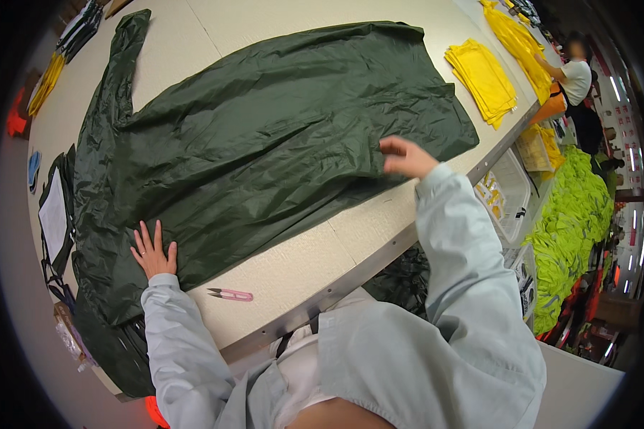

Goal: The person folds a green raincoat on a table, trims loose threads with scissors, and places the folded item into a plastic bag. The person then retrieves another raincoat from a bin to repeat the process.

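A dark green coat-like garment of thin, shiny fabric (pixel 265 121) lies spread and creased across the table, one sleeve stretched toward the far left. My left hand (pixel 152 250) rests flat on its near left part, fingers spread, with a ring on one finger. Over the garment's near edge on the right is my right hand (pixel 406 157). Its fingers are bent and slightly blurred, thumb and fingertips apart, and no fabric shows between them. Pink-handled thread snips (pixel 230 294) lie on the table between my forearms, close to the garment's near edge.
The pale table (pixel 293 275) has a metal front edge. Folded yellow cloths (pixel 481 82) lie at the right. Beyond, a person (pixel 576 75) handles yellow fabric. White plastic bins (pixel 508 196) and a lime-green fabric heap (pixel 572 229) stand right of the table. A white sheet (pixel 52 214) lies far left.
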Available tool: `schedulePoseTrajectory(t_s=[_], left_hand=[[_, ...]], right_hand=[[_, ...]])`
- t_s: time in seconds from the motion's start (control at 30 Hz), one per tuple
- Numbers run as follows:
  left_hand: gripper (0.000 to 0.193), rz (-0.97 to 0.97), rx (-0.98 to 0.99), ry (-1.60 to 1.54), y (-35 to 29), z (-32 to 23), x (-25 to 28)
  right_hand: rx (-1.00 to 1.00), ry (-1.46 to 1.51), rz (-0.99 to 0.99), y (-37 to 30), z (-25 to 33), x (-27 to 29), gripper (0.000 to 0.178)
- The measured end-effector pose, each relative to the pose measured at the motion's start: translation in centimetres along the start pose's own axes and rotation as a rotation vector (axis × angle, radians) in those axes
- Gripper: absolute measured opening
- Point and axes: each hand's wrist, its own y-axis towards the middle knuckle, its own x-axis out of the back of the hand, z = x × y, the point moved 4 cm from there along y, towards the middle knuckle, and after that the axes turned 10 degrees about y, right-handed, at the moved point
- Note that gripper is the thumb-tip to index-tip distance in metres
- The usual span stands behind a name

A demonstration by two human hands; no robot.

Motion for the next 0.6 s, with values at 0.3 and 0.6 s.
schedulePoseTrajectory(t_s=[0.3,0.6], left_hand=[[0.056,0.032,0.052,-0.015,1.1,-0.4,0.2],[0.052,-0.107,0.358,-0.189,4.6,2.9,2.6]], right_hand=[[0.215,-0.959,0.053,-0.2,-1.8,-0.8,0.017],[0.196,-0.589,-0.493,3.3,4.9,-5.0,0.048]])
